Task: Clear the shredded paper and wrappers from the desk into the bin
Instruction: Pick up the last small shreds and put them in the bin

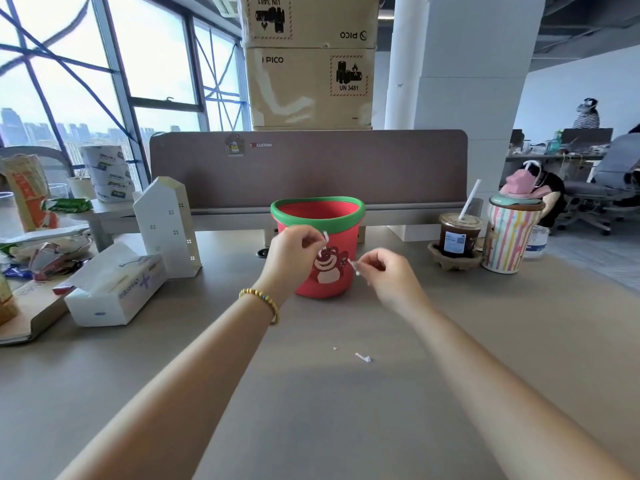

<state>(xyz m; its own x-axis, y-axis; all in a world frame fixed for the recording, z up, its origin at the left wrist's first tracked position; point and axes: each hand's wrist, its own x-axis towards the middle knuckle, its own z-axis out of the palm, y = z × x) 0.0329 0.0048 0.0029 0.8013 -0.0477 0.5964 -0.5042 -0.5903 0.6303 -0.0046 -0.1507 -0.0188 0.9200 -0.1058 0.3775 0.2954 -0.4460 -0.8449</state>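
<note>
Red plastic with a green rim made up the bin [349,237], which stood upright on the grey desk [311,410] toward its far edge, a bear printed on its front. In the head view, both bare arms reached forward in front of it. The left hand [294,252], a beaded bracelet [263,301] on its wrist, had its fingers curled and pinched a thin white paper strip [323,242] that hung just in front of the bin's wall, below the rim. The right hand [388,271] was lower and just right of the bin, its fingertips pinching a second small white paper scrap [354,265]. Neither piece was inside the bin.

Nearer the person, two white paper bits lay on the bare desk: a larger crumpled shred [363,357] and a tiny fleck [334,348] just left of it, both well apart from the hands.

Left of the bin stood a white house-shaped box [168,226], with a tissue box [114,289] lying beside it. To the right sat an iced coffee cup [459,235] with a straw in a cardboard holder, touching or nearly touching a striped tumbler [509,237].
</note>
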